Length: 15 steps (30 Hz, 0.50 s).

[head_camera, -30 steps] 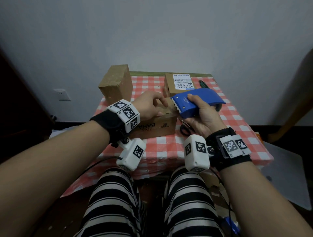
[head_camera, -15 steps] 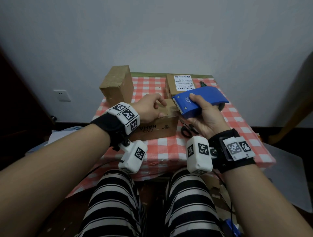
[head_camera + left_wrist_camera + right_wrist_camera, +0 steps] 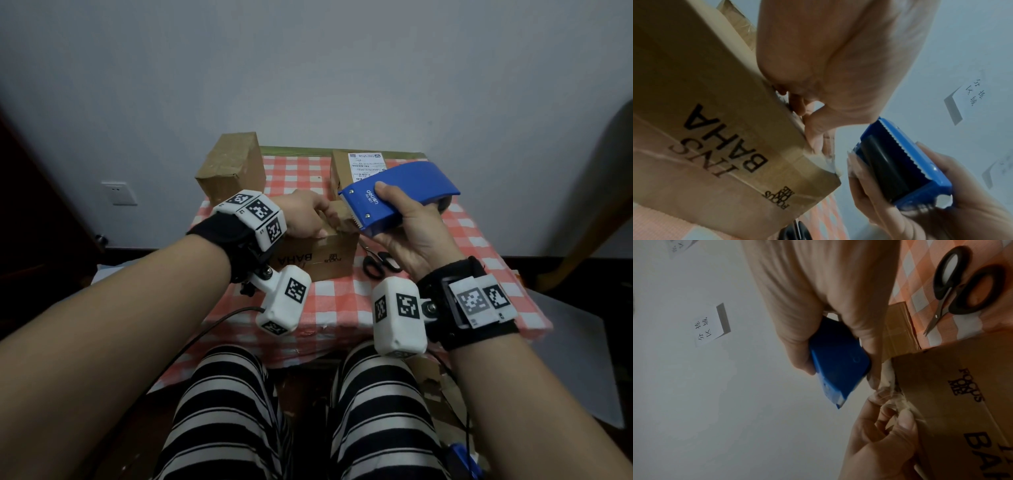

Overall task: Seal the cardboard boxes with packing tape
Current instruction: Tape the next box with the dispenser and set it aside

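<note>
A brown box printed "BAHA" sits near the table's front edge. My left hand rests on its top, fingers curled, and pinches crumpled clear tape against the right end of the top front edge. My right hand grips a blue tape dispenser just right of and above that corner, with its toothed blade toward the left hand. The left wrist view shows the dispenser with its black roller close to the box. In the right wrist view the tape runs from the dispenser to the box.
Black-handled scissors lie on the red-checked tablecloth right of the box. A tall brown box stands at the back left, and a labelled box at the back centre, behind the dispenser. My striped knees are under the table's front edge.
The dispenser has lifted and tilted slightly beside the box corner. My left hand stays on the box top at the tape.
</note>
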### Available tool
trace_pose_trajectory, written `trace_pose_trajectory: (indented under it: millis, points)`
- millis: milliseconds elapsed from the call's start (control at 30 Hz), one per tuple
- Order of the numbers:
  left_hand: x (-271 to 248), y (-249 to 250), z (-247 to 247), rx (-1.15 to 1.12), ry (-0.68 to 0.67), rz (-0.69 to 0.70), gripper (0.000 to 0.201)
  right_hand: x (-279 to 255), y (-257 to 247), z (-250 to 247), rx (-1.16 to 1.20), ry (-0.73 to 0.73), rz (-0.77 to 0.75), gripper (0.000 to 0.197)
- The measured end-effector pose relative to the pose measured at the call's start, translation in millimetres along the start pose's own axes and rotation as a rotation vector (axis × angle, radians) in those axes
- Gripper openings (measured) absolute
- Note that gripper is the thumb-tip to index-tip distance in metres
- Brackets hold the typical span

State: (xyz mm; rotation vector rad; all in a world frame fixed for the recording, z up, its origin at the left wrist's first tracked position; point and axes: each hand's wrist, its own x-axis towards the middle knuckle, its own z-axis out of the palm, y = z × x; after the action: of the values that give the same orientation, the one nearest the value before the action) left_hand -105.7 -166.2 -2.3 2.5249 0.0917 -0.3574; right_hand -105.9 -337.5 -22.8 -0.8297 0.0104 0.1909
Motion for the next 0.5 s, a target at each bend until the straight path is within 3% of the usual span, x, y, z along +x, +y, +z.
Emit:
trace_pose_trajectory:
  millis: [167, 233, 367, 500]
  points:
    - [0, -2, 1, -0.035, 0.028, 0.037, 0.035, -3, -1, 5, -0.006, -0.009, -0.008, 0.056]
    - [-1, -3, 1, -0.017, 0.032, 0.064, 0.041, -4, -2, 9, -0.011, -0.014, -0.006, 0.053]
    - [1, -4, 1, -0.003, -0.011, 0.067, 0.046, -3, -1, 12, -0.039, 0.011, -0.012, 0.067]
    - [4, -3, 2, 0.039, -0.01, 0.033, 0.054, -5, -3, 13, -0.047, 0.017, -0.013, 0.063]
